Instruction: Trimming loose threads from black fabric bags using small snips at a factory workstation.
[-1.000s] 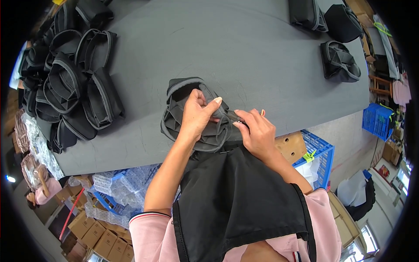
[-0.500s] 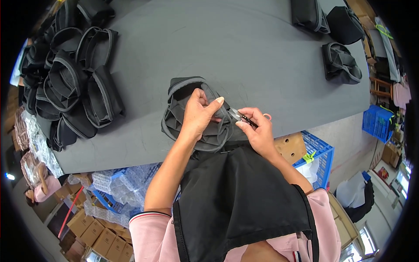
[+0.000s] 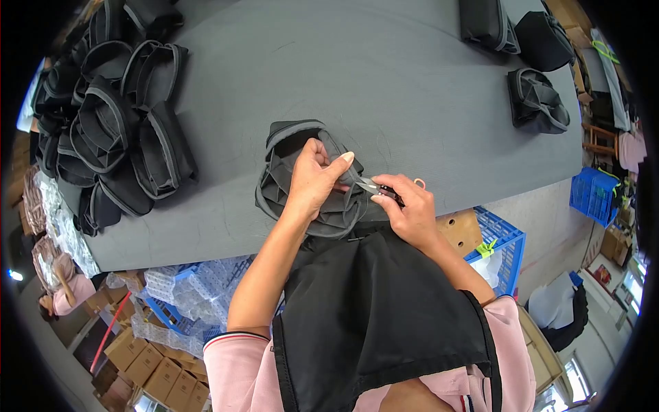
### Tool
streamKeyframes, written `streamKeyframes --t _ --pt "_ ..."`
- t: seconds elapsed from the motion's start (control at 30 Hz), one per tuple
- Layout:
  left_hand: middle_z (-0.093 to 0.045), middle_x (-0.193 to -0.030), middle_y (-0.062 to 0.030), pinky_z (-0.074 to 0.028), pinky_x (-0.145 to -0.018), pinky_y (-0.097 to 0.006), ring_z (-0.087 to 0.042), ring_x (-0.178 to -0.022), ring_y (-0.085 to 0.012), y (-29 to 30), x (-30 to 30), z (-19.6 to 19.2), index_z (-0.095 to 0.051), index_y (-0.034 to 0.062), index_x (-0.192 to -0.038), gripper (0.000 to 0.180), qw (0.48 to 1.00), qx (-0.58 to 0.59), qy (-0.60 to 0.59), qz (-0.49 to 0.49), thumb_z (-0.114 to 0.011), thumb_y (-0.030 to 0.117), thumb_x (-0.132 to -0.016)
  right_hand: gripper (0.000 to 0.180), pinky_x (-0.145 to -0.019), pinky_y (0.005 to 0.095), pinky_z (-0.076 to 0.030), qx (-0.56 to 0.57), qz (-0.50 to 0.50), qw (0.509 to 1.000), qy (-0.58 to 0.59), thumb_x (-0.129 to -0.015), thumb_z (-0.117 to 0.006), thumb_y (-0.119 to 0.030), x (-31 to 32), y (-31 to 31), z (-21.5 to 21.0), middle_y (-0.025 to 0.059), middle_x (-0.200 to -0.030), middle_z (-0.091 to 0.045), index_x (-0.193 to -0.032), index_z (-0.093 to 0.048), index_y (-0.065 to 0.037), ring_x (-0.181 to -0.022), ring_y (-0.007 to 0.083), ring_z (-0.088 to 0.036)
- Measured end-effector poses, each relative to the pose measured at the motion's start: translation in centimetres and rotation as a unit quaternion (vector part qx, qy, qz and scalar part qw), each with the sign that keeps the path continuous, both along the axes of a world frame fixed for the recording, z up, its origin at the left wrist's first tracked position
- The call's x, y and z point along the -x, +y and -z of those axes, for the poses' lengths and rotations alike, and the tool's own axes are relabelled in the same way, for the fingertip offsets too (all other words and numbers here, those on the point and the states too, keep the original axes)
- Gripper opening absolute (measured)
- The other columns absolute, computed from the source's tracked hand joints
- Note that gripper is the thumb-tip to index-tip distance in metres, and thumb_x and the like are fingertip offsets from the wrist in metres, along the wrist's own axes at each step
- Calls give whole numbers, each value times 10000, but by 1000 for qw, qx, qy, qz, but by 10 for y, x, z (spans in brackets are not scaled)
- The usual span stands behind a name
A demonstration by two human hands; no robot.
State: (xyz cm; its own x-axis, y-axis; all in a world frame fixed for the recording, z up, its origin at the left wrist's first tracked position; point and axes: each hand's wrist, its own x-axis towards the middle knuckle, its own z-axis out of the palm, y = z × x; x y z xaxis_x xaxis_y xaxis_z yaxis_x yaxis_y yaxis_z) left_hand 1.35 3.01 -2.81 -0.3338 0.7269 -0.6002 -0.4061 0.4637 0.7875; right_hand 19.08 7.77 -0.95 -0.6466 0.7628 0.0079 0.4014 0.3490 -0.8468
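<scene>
An open black fabric pouch [image 3: 280, 180] with grey edging and inner dividers lies at the table's near edge, in front of my apron. My left hand [image 3: 316, 175] pinches its right rim between thumb and fingers, with some fingertips down inside the pouch. In my right hand [image 3: 406, 202] is a small pair of thread snips [image 3: 386, 190] with a dark body and an orange finger ring. The silver blades point left and meet the pouch's edging just beside my left thumb. Whether a thread sits between the blades is too small to tell.
Many similar black pouches [image 3: 103, 130] are heaped at the table's left. Several more, including one open pouch [image 3: 539, 101], stand at the far right. Below the near edge are a blue crate [image 3: 508, 240] and bubble wrap [image 3: 199, 295]. Another person [image 3: 68, 292] is at the far left.
The snips have turned and moved slightly left along the pouch's edging, and my right hand's fingers have shifted around them. My left hand keeps nearly the same grip.
</scene>
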Motion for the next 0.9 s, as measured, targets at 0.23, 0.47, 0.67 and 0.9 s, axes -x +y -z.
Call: streamKeyframes --t 0.23,0.47,0.67,0.9 --pt "-467 -732 -26 -519 -462 -245 -512 -630 -77 1 2 -3 -363 56 -797 338 1000 -3 6 0 -688 147 -797 230 -540 293 -445 -39 -10 999 -3 -744 -671 -67 3 3 -4 57 -776 -630 -968 -621 -69 -614 190 -611" --pt "-461 -731 -23 -517 -459 -240 -508 -629 -75 -2 0 5 -362 56 -793 338 1000 -3 1 0 -688 144 -796 243 -526 308 -443 -78 -19 997 -19 -742 -672 -79 3 0 5 56 -730 -603 -978 -616 -78 -585 214 -592" --pt "-462 -727 -23 -513 -459 -237 -506 -624 -72 -2 -1 2 -363 57 -795 338 1000 -3 -1 0 -689 145 -796 236 -535 331 -460 -189 -46 980 -33 -737 -671 -79 0 0 7 62 -753 -603 -965 -610 -65 -612 247 -593" --pt "-466 -733 -28 -523 -477 -251 -510 -628 -83 2 2 0 -371 52 -807 336 1000 2 -3 4 -689 159 -799 220 -589 241 -441 115 98 986 74 -776 -647 -40 3 0 8 27 -738 -596 -983 -576 -32 -636 89 -545"
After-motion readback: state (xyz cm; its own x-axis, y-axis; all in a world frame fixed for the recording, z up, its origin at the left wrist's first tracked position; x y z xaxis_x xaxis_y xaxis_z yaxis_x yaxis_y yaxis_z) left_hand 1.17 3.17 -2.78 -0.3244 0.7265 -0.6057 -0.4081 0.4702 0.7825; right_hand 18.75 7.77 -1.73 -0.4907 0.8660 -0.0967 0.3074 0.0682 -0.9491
